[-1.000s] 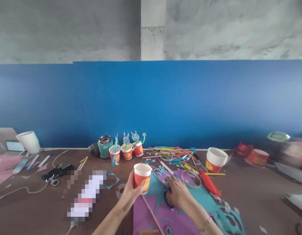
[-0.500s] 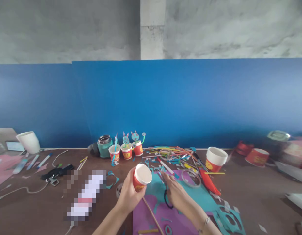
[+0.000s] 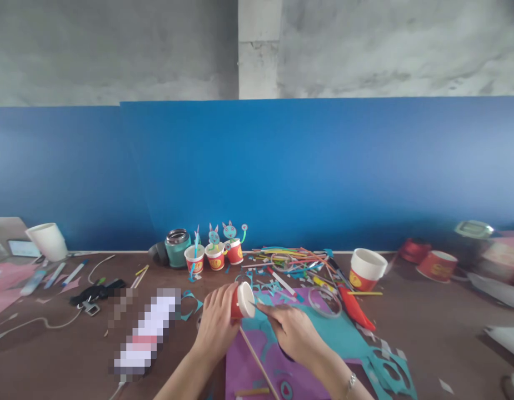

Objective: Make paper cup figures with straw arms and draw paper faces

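My left hand [image 3: 217, 319] is wrapped round a red and white paper cup [image 3: 236, 303], tilted so its white end faces right. My right hand [image 3: 296, 330] grips a pair of scissors [image 3: 263, 307]; the pointed blades reach toward the cup's white end, and whether they touch it I cannot tell. Most of the scissors' handles are hidden by the hand. Below the hands lie purple paper [image 3: 244, 372] and turquoise paper [image 3: 335, 333], with a thin wooden stick [image 3: 257, 358] across the purple sheet.
Behind the hands stand paper cups [image 3: 215, 258] with cat-faced cutouts and a teal flask [image 3: 177, 248]. Coloured sticks [image 3: 290, 256] lie in a pile. To the right are a larger paper cup [image 3: 367, 269], a red pen-like object [image 3: 357, 310], a tape roll [image 3: 324, 303] and cut turquoise scraps [image 3: 390, 372].
My left hand has tipped the cup so its white end turned from upward to rightward. My right hand has brought the scissors up from the paper, pointing them at the cup.
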Demonstrator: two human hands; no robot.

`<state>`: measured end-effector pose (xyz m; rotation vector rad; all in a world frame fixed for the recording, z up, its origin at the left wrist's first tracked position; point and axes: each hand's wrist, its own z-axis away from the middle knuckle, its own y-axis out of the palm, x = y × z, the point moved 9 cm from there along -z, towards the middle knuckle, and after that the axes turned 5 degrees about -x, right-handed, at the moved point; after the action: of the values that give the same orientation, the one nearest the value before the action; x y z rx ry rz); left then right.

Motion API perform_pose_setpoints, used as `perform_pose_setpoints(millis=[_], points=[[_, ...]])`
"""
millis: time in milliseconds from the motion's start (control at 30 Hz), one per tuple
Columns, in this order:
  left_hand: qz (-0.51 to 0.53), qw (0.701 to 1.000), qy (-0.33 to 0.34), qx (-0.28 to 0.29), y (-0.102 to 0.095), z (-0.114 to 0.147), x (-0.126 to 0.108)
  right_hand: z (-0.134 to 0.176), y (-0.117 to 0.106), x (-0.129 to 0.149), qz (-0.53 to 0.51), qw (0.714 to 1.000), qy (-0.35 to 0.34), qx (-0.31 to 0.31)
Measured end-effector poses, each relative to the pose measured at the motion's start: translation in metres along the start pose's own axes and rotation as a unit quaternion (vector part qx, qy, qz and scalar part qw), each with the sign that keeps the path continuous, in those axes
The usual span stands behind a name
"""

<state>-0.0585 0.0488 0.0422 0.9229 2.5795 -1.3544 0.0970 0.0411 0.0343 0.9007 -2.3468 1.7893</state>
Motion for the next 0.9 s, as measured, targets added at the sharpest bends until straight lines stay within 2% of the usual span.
perform_pose_setpoints(millis=[200,400,633,800,900], points=[[-0.026,0.999,0.026,0.014,0.006,0.001,-0.007,0.001,0.001,0.012,0.098,0.994,-0.018,0.046],[-0.037,0.999,0.030,0.019,0.009,0.002,-0.009,0.001,0.003,0.011,0.134,0.991,-0.006,0.021],[-0.015,0.996,0.002,0.086,0.018,0.003,-0.009,0.001,0.007,0.006,0.148,0.989,0.023,-0.008],[0.007,0.993,0.029,0.114,0.022,0.004,-0.015,0.003,0.004,-0.002,0.154,0.986,0.071,0.002],[0.017,0.991,0.047,0.124,0.023,0.005,-0.019,0.003,0.001,-0.002,0.153,0.985,0.078,0.009]])
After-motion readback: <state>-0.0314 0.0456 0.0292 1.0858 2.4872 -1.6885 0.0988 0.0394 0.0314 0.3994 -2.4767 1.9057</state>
